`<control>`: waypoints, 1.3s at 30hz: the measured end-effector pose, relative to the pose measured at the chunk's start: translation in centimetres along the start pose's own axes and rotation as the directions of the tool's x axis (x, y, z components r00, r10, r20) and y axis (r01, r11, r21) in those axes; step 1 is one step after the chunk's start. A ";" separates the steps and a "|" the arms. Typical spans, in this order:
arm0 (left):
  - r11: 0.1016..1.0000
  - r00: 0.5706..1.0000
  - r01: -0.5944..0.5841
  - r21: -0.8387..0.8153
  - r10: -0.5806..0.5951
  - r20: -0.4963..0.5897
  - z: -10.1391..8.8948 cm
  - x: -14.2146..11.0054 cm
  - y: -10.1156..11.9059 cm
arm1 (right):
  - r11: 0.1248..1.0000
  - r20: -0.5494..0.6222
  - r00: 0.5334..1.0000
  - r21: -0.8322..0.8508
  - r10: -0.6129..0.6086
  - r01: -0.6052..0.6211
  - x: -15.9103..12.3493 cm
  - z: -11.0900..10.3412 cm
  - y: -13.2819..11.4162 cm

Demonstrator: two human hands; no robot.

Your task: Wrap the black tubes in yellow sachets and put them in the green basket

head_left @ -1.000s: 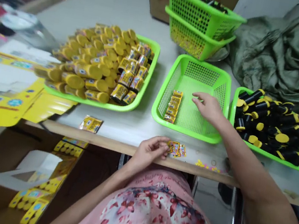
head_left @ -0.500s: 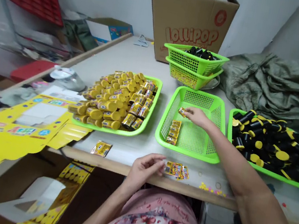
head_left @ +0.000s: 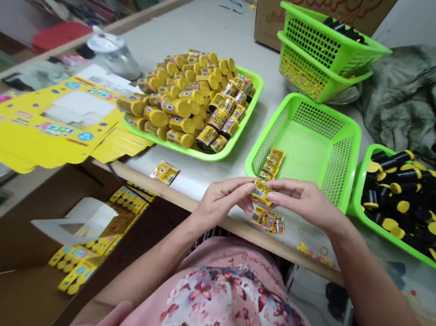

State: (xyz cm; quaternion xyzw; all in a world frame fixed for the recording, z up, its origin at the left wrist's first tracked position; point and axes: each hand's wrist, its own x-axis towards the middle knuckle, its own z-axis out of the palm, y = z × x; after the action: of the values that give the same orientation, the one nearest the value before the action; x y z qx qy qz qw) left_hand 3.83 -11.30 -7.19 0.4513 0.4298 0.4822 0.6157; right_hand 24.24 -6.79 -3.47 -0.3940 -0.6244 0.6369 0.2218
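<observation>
My left hand (head_left: 225, 201) and my right hand (head_left: 304, 201) meet above the table's front edge, both pinching one small yellow packet (head_left: 260, 191) between their fingertips. Just below it a few more yellow packets (head_left: 269, 220) lie on the table. Behind the hands stands a green mesh basket (head_left: 314, 146) with a short row of packets (head_left: 271, 163) along its left wall.
A green tray (head_left: 234, 149) heaped with yellow tubes sits to the left, a tray of black tubes with yellow caps (head_left: 414, 200) to the right. Two stacked green baskets (head_left: 325, 55), a cardboard box (head_left: 326, 2) and green cloth (head_left: 426, 104) lie behind. Flat yellow cartons (head_left: 42, 126) and a loose packet (head_left: 164, 173) are at left.
My right hand has come back from the basket to the table's front edge with a packet, and my left hand has risen from the packets on the table to grip it too.
</observation>
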 end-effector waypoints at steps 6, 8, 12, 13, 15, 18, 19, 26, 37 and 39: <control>0.999 0.999 -0.038 -0.029 0.038 0.001 -0.2 -0.1 -0.1 | 0.998 0.056 0.998 0.054 0.038 -0.041 0.3 0.1 0.4; 0.998 0.999 -0.032 -0.059 0.033 0.015 -0.2 -0.1 -0.2 | 0.997 0.083 0.996 0.066 0.043 -0.049 -0.1 0.3 0.4; 0.982 0.999 0.052 -0.180 -0.048 0.025 -0.8 -0.1 -0.4 | 0.997 0.019 0.999 0.065 0.044 -0.045 0.3 -1.5 0.1; 0.979 0.998 0.056 -0.193 -0.058 -0.001 -1.0 -0.1 -0.4 | 0.999 -0.060 0.998 0.039 0.013 -0.010 1.0 -2.5 0.1; 0.984 0.997 0.046 -0.171 -0.057 -0.059 -1.3 -0.2 -0.7 | 0.995 -0.258 0.964 -0.091 -0.060 0.038 3.1 -4.8 0.1; 0.996 0.996 0.050 -0.067 -0.055 -0.069 -1.5 -0.6 -1.5 | 0.885 -0.458 0.886 -0.441 -0.078 -0.150 7.4 -7.9 0.5; 0.998 0.996 0.060 -0.031 -0.062 -0.061 -1.5 -0.8 -1.8 | 0.820 -0.485 0.872 -0.521 -0.058 -0.235 8.8 -8.6 0.8; 0.979 0.981 0.185 0.085 -0.178 -0.077 -1.7 -2.1 -4.2 | 0.694 -0.486 0.872 -0.606 0.062 -0.388 13.4 -8.8 2.9; 0.768 0.746 -0.470 0.435 0.083 0.660 5.4 1.2 -5.3 | 0.653 -0.600 0.632 -0.733 -0.491 -0.188 -6.0 -1.0 1.4; 0.668 0.614 -0.593 0.450 0.013 0.789 9.0 2.4 -5.5 | 0.689 -0.772 0.461 -0.617 -0.438 -0.379 -10.1 -0.5 3.7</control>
State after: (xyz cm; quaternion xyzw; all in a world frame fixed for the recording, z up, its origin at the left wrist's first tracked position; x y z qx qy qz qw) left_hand 14.06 -10.93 -10.76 0.8661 0.1997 0.1736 0.4242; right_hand 31.38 -14.79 -4.78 -0.7047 -0.6170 0.0287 0.3492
